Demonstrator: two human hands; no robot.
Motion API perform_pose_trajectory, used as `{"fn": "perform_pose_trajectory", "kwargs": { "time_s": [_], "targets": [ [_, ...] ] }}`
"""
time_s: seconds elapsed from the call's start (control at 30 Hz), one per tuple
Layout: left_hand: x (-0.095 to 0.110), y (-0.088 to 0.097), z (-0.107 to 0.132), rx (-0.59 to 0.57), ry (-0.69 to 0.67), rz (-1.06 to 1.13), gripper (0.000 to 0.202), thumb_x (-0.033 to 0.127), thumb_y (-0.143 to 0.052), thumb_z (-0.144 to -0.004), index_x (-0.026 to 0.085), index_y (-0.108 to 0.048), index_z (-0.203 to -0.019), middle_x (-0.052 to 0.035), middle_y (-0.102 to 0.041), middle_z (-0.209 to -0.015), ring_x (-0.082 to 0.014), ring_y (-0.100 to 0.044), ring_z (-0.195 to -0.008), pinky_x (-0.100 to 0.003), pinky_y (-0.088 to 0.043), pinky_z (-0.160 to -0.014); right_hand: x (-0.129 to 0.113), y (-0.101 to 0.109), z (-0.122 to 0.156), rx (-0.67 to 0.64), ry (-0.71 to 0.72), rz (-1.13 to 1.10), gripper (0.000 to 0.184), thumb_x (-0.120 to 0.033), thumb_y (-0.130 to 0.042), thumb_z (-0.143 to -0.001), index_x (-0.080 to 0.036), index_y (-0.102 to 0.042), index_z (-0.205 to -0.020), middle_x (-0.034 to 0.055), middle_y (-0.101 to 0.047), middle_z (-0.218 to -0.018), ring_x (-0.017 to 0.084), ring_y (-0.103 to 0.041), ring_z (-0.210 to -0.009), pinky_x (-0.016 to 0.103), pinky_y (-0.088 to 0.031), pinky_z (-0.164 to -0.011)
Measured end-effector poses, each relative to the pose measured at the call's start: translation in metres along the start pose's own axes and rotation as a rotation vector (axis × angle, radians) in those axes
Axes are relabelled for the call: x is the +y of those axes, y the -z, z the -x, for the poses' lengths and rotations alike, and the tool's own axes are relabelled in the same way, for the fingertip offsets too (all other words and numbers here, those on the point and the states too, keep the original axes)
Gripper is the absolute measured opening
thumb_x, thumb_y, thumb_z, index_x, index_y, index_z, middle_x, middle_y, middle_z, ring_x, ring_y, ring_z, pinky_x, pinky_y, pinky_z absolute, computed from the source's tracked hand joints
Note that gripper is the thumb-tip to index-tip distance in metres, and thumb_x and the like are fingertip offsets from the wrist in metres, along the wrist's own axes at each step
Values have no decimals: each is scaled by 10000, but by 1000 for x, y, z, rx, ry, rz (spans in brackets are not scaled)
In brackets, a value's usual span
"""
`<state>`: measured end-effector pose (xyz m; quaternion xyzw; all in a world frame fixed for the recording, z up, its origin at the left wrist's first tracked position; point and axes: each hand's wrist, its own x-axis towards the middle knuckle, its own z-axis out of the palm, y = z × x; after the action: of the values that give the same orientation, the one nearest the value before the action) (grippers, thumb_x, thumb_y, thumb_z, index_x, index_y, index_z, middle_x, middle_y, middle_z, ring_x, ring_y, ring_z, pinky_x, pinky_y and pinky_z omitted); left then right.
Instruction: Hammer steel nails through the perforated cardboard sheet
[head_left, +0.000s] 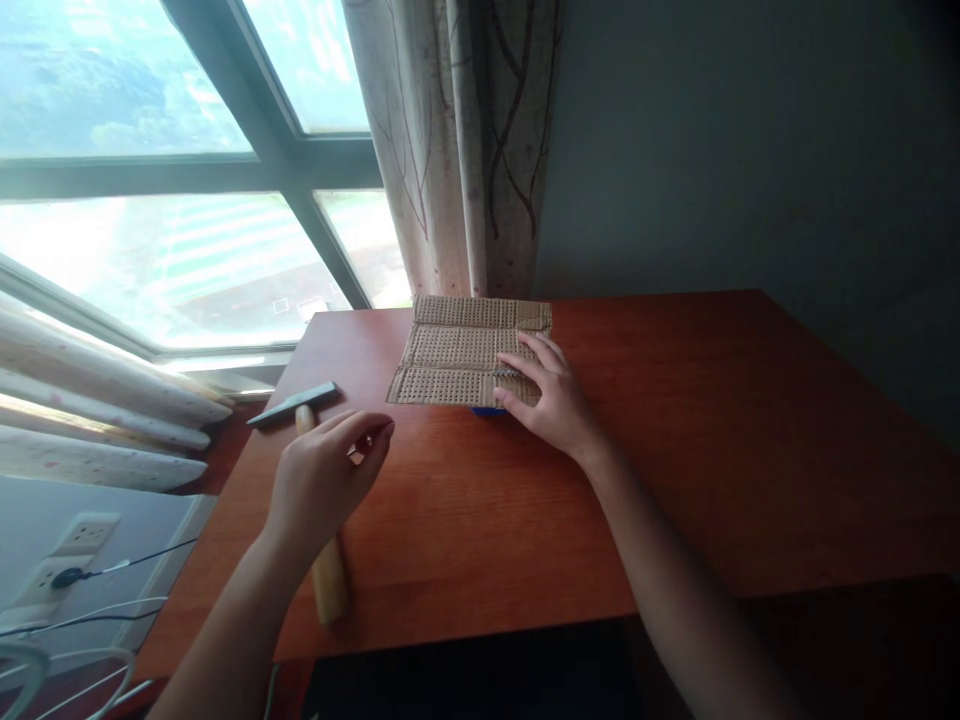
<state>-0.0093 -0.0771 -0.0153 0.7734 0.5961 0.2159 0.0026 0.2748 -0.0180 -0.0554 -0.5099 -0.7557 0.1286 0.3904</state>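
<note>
A piece of brown cardboard [457,350] punched with rows of small holes lies at the far side of the wooden desk [712,440]. My right hand [551,400] rests on its right part with the fingers stretched flat, next to a short row of small metal pieces [506,372]. Something blue [487,410] peeks out under the cardboard's near edge. My left hand [322,480] hovers over the wooden handle of a hammer [330,585], whose dark metal head [292,403] lies to the left. Its thumb and fingers are curled into a pinch around something small that I cannot make out.
A patterned curtain [465,150] hangs behind the cardboard, beside a large window [150,200]. A grey wall stands behind the desk on the right. Wall sockets and cables [75,570] are low on the left, beyond the desk's edge.
</note>
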Motion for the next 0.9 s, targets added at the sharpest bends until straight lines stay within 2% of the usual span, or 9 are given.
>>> {"fn": "perform_pose_trajectory", "kwargs": {
  "time_s": [0.13,0.2,0.27,0.4,0.57,0.67,0.73,0.83,0.9],
  "targets": [
    [40,2,-24,75,-116,220,150,293,-565,-920,210,-691,-919,-4,-683,-789,-130,-612,-692,-233,-474,-638,-1,0,0,2,3,6,434,-392,-675,-849,-237,-685,-1254,83,-466,-1519,305,-332,-1457,534,-322,-1200],
    [56,-4,-43,73,-161,280,142,260,-575,-908,206,-696,-958,-23,-704,-861,-139,-633,-734,-246,-491,-669,0,0,0,-1,5,7,436,-397,-674,-850,-248,-680,-1260,80,-461,-1525,306,-331,-1459,544,-321,-1198],
    [67,-15,-62,14,-193,266,156,256,-580,-907,211,-707,-986,-45,-715,-941,-150,-641,-747,-268,-493,-675,2,-1,0,-11,10,6,442,-409,-671,-854,-257,-674,-1269,79,-450,-1535,308,-331,-1460,553,-323,-1193],
    [74,-35,-90,-95,-231,117,148,267,-640,-882,210,-736,-978,-68,-698,-962,-198,-651,-793,-310,-481,-693,5,-2,0,-19,21,13,439,-400,-674,-854,-244,-680,-1265,94,-455,-1531,311,-339,-1453,548,-329,-1190],
    [68,-49,-96,-122,-286,155,149,244,-597,-913,208,-741,-926,-56,-679,-937,-194,-640,-821,-303,-474,-713,5,-2,-1,-25,18,15,440,-388,-680,-849,-232,-684,-1261,100,-456,-1528,310,-334,-1454,533,-328,-1194],
    [66,-52,-95,-46,-322,271,164,239,-547,-944,197,-705,-939,-56,-664,-948,-176,-626,-830,-295,-479,-728,4,-1,-1,-29,7,13,459,-395,-684,-847,-227,-677,-1274,101,-445,-1536,308,-335,-1455,521,-321,-1199],
    [67,-48,-97,75,-288,402,144,233,-531,-953,188,-667,-938,-54,-652,-939,-165,-614,-830,-283,-483,-715,3,-1,-1,-32,0,15,471,-416,-683,-848,-222,-678,-1278,102,-440,-1541,311,-329,-1459,516,-317,-1202],
    [69,-28,-102,293,-152,637,78,227,-548,-946,190,-612,-920,-34,-647,-883,-144,-619,-809,-256,-487,-682,1,0,0,-30,-4,14,467,-429,-675,-854,-219,-684,-1271,94,-443,-1539,308,-320,-1464,508,-314,-1206],
    [69,-8,-100,370,-78,784,63,232,-550,-951,194,-596,-931,-26,-665,-882,-133,-642,-795,-252,-499,-681,1,0,0,-23,-1,10,457,-415,-672,-855,-219,-686,-1267,90,-453,-1530,303,-323,-1464,504,-311,-1210]
  ]
}}
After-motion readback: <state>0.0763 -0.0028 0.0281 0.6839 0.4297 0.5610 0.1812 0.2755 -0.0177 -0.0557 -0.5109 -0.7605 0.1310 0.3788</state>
